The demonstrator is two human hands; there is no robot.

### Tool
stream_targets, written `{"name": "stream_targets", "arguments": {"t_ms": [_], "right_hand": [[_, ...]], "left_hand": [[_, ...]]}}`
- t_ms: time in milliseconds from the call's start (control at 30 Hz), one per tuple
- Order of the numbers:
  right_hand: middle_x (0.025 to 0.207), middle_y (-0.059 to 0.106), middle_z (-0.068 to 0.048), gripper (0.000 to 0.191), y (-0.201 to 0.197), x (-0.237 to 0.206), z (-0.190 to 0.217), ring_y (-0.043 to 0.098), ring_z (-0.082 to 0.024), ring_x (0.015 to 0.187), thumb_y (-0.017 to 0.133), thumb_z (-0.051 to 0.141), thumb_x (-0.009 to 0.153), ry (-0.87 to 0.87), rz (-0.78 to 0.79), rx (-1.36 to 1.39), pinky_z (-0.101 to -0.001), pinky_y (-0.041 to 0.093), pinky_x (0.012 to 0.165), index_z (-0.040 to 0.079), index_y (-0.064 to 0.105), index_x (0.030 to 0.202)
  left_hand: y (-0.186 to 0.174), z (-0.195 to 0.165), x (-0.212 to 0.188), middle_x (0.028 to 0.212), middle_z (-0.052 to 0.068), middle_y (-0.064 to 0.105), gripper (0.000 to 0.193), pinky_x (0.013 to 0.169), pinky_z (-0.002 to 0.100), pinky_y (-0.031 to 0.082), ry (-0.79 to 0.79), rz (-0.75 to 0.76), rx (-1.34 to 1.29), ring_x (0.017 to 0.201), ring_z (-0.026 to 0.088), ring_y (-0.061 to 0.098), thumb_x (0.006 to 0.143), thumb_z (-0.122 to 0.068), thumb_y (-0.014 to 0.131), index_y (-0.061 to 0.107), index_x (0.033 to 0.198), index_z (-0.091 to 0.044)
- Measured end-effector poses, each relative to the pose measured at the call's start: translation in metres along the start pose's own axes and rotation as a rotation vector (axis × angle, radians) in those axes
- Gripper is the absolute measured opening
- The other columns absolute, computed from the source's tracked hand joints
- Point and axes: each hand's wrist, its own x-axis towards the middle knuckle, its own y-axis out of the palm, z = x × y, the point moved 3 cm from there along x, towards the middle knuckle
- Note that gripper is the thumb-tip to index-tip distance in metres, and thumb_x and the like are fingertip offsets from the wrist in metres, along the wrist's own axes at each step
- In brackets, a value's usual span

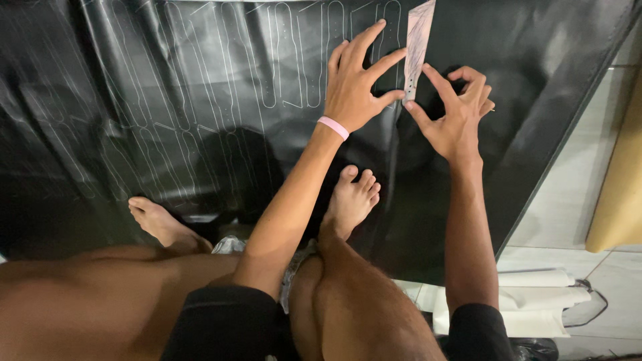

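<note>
A large black sheet (200,134) lies spread on the floor, covered with rows of traced long outlines (281,60). A narrow paper template (418,47) rests on it at the top middle. My left hand (358,83), with a pink wristband, presses flat beside the template's lower end, fingers spread. My right hand (458,110) touches the template's lower end with thumb and forefinger; a thin marking tool seems tucked in its curled fingers, mostly hidden. My bare feet (351,200) rest on the sheet.
The sheet's right edge (535,180) runs diagonally over pale floor tiles. Rolled white paper (535,294) and a dark cable lie at the lower right. A tan panel (622,180) stands at the right edge. My knees fill the bottom.
</note>
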Motion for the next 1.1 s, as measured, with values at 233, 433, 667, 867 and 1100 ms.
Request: {"name": "stream_targets", "arguments": {"t_ms": [233,433,667,867,1100], "right_hand": [[0.130,0.044,-0.009,0.062,0.000,-0.002,-0.001,0.041,-0.028,0.111,0.090,0.051,0.093,0.000,0.003,0.010,-0.0449,0.032,0.093,0.027,0.069,0.146],[0.130,0.044,-0.009,0.059,0.000,-0.002,-0.002,0.041,-0.029,0.114,0.091,0.048,0.093,-0.012,0.001,-0.001,-0.0451,0.031,0.094,0.026,0.069,0.144],[0.130,0.043,-0.009,0.061,-0.002,-0.003,-0.004,0.040,-0.029,0.116,0.091,0.046,0.091,-0.021,0.024,0.005,-0.0459,0.031,0.096,0.026,0.069,0.144],[0.131,0.043,-0.009,0.062,0.000,-0.005,-0.007,0.039,-0.029,0.117,0.089,0.045,0.089,-0.037,0.009,-0.004,-0.0453,0.030,0.097,0.026,0.069,0.144],[0.133,0.042,-0.011,0.062,-0.009,0.004,-0.020,0.041,-0.030,0.124,0.088,0.037,0.094,-0.052,-0.061,0.200,-0.0476,0.036,0.109,0.017,0.064,0.147]], "left_hand": [[0.001,0.000,-0.001,0.163,0.005,0.034,0.073,0.126,0.054,0.025,-0.016,0.019,-0.003,0.148,0.029,0.038,0.073,-0.047,0.094,0.065,0.138,-0.033],[0.004,0.000,-0.001,0.163,0.005,0.033,0.072,0.125,0.054,0.025,0.002,0.005,0.010,0.148,0.029,0.037,0.074,-0.048,0.094,0.065,0.138,-0.033],[0.004,0.000,-0.002,0.163,0.004,0.034,0.073,0.126,0.053,0.025,0.005,-0.005,0.001,0.147,0.028,0.038,0.071,-0.049,0.094,0.065,0.137,-0.035],[-0.002,-0.006,0.002,0.161,0.006,0.034,0.074,0.124,0.055,0.025,0.004,0.004,-0.008,0.147,0.029,0.037,0.070,-0.050,0.094,0.065,0.136,-0.033],[0.021,-0.048,0.010,0.154,0.010,0.045,0.040,0.114,0.055,0.038,0.078,0.280,0.495,0.133,0.033,0.048,0.096,-0.024,0.079,0.068,0.128,-0.003]]}}
